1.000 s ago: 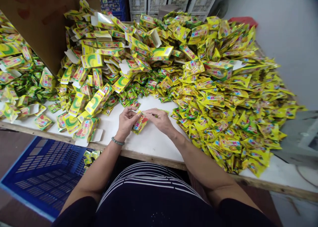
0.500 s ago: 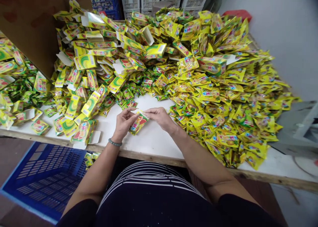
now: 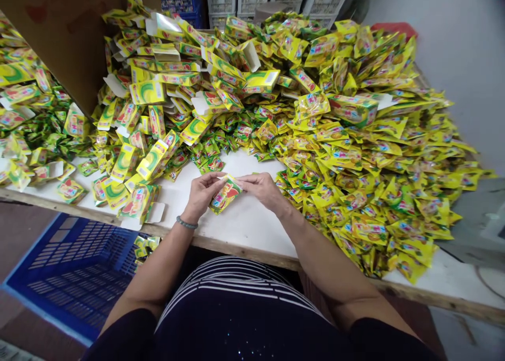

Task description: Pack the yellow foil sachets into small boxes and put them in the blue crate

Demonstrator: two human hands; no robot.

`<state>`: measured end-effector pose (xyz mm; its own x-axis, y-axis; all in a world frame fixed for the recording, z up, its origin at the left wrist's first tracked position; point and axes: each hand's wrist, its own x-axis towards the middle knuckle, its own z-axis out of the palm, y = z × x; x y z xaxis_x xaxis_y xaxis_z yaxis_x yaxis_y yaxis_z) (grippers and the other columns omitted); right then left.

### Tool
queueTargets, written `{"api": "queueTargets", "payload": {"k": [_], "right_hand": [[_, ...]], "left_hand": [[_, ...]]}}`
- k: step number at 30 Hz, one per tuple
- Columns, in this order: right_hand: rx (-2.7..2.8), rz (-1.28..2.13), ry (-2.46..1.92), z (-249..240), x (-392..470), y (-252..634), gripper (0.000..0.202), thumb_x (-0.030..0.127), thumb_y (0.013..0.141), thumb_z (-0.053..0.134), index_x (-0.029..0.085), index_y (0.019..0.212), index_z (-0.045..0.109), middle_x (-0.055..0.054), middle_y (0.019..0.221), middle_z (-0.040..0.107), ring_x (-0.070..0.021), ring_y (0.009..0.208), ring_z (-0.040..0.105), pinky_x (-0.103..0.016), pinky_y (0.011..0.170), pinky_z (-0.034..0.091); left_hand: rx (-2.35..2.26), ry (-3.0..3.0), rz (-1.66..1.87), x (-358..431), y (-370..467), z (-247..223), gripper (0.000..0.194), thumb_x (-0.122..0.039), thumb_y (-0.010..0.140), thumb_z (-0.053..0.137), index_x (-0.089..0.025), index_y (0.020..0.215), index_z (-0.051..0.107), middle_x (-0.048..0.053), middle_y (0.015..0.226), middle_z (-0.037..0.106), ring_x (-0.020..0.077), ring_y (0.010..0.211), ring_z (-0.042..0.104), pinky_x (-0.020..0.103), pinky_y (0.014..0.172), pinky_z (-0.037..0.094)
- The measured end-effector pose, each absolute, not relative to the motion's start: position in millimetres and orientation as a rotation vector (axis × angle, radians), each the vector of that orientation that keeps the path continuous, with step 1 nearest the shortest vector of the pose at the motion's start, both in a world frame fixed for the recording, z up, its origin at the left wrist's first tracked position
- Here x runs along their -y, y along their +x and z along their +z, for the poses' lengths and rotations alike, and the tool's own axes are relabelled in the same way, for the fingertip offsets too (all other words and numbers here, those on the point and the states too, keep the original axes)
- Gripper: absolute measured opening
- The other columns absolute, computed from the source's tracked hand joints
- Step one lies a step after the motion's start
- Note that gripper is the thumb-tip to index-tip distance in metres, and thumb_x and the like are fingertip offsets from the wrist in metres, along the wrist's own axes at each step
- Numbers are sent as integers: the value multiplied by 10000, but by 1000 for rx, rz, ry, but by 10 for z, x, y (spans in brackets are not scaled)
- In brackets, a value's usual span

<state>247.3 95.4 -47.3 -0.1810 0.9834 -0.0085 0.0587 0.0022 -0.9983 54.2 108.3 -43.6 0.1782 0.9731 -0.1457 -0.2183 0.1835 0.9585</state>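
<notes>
Between my two hands is a small yellow-green printed carton [image 3: 225, 197], tilted just above the white tabletop [image 3: 240, 229]. My left hand [image 3: 202, 193] pinches its left side near the upper end, a beaded bracelet on the wrist. The fingers of my right hand [image 3: 262, 189] are closed at the carton's upper right edge; the fingertips partly cover that end, so its flap is hard to see. Left of my hands lie yellow-green cartons [image 3: 153, 160], some with white flaps open. To the right spreads a large heap of yellow sachets [image 3: 355, 192].
A blue plastic crate [image 3: 74, 277] stands below the table's wooden front edge [image 3: 244, 253] at left, with a few packets at its right. A brown cardboard sheet [image 3: 67, 40] rises at back left. White crates [image 3: 252, 0] are stacked behind the heap.
The camera view has shifted slightly, so the scene sits a little further right. Both hands stay on the carton, with only a small change in finger position.
</notes>
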Motion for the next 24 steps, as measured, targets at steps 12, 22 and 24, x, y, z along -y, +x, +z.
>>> {"api": "queueTargets", "payload": {"k": [12,22,24], "right_hand": [[1558,888,-1140,-415,-847,2246,289,439,943,578,297,1071,795,-48,1111,773,-246,1050,689,-446,1005,493],[1665,874,-1116,-381,-824,2228,276,431,939,581,270,1012,793,-55,1088,778,-242,1051,689,-433,982,515],[1560,797,-1200,-358,-859,2346,266,439,922,599,255,940,791,-58,1033,784,-248,995,697,-413,916,535]], "left_hand": [[-997,941,1068,-1115,544,-394,460,-403,594,909,-142,913,706,9,673,722,105,530,618,219,532,481],[-1238,1371,934,-876,64,-108,394,-458,730,799,-187,974,650,-11,610,660,106,483,541,212,473,379],[-1485,1695,747,-700,-384,151,332,-462,756,763,-210,961,692,3,627,677,135,510,567,232,482,377]]}}
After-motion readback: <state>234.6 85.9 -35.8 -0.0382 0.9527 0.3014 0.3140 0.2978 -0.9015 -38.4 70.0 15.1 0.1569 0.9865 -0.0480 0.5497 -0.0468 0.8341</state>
